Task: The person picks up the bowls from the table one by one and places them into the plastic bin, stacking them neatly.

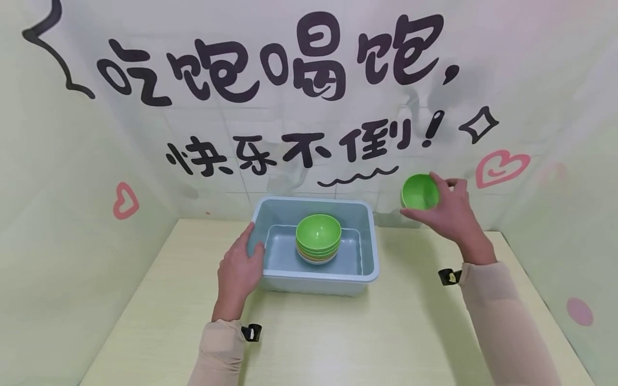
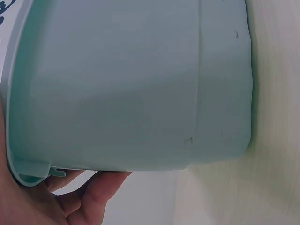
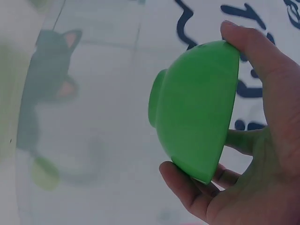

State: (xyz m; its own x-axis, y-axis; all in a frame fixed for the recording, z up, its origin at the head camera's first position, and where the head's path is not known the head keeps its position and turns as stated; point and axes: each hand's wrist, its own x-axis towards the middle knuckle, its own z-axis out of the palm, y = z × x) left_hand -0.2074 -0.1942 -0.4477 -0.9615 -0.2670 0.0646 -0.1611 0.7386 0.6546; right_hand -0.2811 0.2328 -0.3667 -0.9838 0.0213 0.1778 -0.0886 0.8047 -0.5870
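Bowl (image 1: pixel 420 191) pinched at the rim in right hand (image 1: pixel 451 214), right of tub (image 1: pixel 369 252). Left hand (image 1: pixel 238 271) clasps tub's left wall. Likely mid-transfer; next needs clean rim clearance.

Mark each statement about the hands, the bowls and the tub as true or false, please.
1. The right hand holds a green bowl in the air. True.
2. The left hand rests on the table, away from the tub. False: it holds the left rim of the pale blue tub.
3. A stack of bowls stands inside the tub. True.
4. The top bowl of the stack is orange. False: it is green.
5. The held bowl is above the tub. False: it is to the tub's right, near the wall.
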